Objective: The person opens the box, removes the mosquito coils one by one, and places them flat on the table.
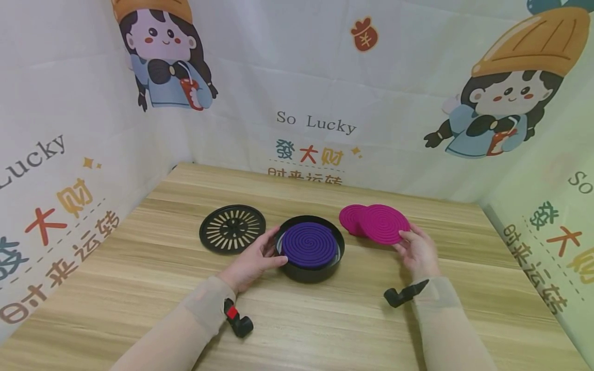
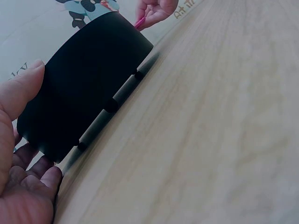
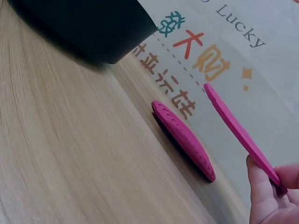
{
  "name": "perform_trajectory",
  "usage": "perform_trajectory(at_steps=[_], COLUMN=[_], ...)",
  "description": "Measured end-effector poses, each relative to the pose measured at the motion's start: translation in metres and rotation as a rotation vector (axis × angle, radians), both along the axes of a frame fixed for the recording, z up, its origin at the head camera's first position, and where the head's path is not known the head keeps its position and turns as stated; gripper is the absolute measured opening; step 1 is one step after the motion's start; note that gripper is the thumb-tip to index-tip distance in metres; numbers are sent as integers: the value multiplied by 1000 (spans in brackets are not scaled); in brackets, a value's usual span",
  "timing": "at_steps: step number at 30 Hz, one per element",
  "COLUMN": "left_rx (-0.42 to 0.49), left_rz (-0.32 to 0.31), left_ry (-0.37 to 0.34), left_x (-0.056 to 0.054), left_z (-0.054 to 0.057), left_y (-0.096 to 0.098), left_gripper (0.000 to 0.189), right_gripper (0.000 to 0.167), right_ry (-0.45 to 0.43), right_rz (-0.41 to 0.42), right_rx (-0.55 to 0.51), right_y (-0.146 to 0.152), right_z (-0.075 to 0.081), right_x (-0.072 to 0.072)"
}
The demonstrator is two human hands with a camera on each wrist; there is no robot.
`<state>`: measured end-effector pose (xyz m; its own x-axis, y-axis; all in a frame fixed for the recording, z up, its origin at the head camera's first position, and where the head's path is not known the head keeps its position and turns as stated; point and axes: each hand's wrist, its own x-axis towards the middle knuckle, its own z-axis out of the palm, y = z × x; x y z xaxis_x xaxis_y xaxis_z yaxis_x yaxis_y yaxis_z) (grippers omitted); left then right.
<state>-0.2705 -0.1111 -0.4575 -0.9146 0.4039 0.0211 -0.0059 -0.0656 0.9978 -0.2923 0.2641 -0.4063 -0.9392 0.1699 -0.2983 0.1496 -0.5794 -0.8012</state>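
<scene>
My left hand (image 1: 250, 265) grips the left side of a round black tin (image 1: 312, 274), its thumb at the rim. Inside lies a purple mosquito coil (image 1: 310, 245), flat spiral upward. My right hand (image 1: 419, 252) pinches the edge of a pink mosquito coil (image 1: 385, 224) between thumb and fingers. In the right wrist view this held coil (image 3: 243, 135) is raised and tilted, apart from another pink coil (image 3: 184, 140) lying on the table. The left wrist view shows the tin's dark wall (image 2: 88, 70) with fingers low on its side.
A round black slotted lid (image 1: 232, 226) lies on the wooden table (image 1: 334, 324), left of the tin. Printed white cloth (image 1: 241, 77) stands behind the table and along both sides. Each wrist wears a small black camera (image 1: 242, 326).
</scene>
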Motion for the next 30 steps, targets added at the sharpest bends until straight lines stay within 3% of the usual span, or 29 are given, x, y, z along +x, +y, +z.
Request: perform_trajectory(at_steps=[8,30], left_rx=[8,14], left_rz=[-6,-11], left_ry=[4,-3], left_x=[0,0], left_z=[0,-1], left_y=[0,-1], left_gripper=[91,92], right_gripper=[64,67], right_ry=[-19,-97], right_rz=[-80,-261], right_rx=[-59,-82], right_y=[4,17], right_z=[-2,-7], right_x=[-1,-4])
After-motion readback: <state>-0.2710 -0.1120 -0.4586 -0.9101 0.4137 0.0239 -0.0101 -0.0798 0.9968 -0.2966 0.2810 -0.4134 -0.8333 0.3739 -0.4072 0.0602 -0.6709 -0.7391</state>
